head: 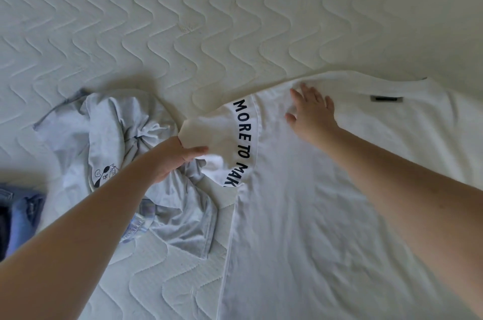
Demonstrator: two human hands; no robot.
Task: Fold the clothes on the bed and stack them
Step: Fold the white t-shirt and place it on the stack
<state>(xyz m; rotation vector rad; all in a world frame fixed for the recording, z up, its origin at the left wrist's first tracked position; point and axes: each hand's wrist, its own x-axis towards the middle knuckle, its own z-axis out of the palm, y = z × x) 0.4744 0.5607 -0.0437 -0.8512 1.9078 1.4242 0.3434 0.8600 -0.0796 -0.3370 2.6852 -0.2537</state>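
A white T-shirt lies spread on the quilted mattress, its neck label at the far right. Its left sleeve carries dark lettering. My left hand pinches that sleeve's edge and holds it lifted off the bed. My right hand lies flat with straight fingers on the shirt's shoulder area, pressing the fabric down. A crumpled light grey T-shirt with a small printed drawing sits just left of the white one, partly under my left forearm.
Blue denim and a dark garment lie at the left edge of the view. A pale checked cloth peeks out under the grey shirt. Bare mattress stretches across the far half and the near middle.
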